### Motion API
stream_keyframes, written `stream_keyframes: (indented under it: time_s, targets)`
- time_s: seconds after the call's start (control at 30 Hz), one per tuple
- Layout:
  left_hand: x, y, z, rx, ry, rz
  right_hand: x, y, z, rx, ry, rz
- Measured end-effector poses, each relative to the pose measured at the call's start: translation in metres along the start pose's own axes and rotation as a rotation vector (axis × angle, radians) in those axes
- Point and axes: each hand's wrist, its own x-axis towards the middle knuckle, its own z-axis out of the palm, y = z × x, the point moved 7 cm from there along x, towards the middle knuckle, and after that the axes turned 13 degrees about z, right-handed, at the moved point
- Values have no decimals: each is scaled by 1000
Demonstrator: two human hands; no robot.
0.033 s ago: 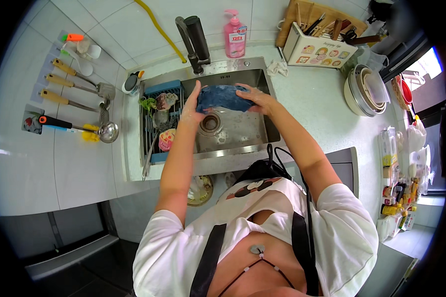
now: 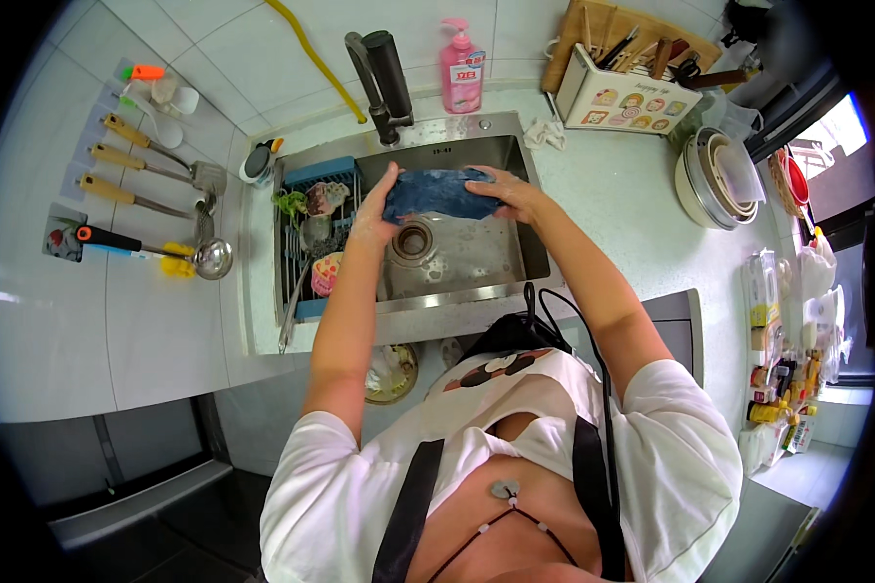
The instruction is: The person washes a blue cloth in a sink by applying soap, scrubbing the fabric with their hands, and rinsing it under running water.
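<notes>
Both my hands hold a dark blue cloth (image 2: 436,194) stretched out above the steel sink (image 2: 457,299). My left hand (image 2: 372,212) grips its left end and my right hand (image 2: 511,192) grips its right end. The cloth hangs just above the round drain (image 2: 413,241), and the basin bottom looks wet and soapy. A dark faucet (image 2: 381,76) stands behind the sink, its spout pointing toward the cloth.
A blue drying rack (image 2: 313,243) with dishes and sponges fills the sink's left side. A pink soap bottle (image 2: 461,68) and a white rag (image 2: 544,132) sit behind it. Ladles and spatulas (image 2: 141,170) hang on the left wall. Stacked bowls (image 2: 717,175) and a utensil box (image 2: 620,99) stand at the right.
</notes>
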Motion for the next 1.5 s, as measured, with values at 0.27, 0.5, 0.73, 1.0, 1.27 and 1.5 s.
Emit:
stream_keyframes:
  time_s: [0.27,0.5,0.73,1.0,1.27,1.5]
  targets:
    - [-6,-7,-20,431,-3,38,16,7,-36,122,20,76]
    - [3,-2,-19,50,321,51,10,11,-28,20,231,91]
    - [18,15,-36,35,264,251,7,23,-15,-18,83,185]
    - [14,6,-17,-175,138,229,-12,30,18,445,-206,170]
    - [4,-5,-36,-260,226,162,-17,4,30,350,-170,88]
    - [-7,-31,-12,-357,141,76,-36,-56,52,133,54,-406]
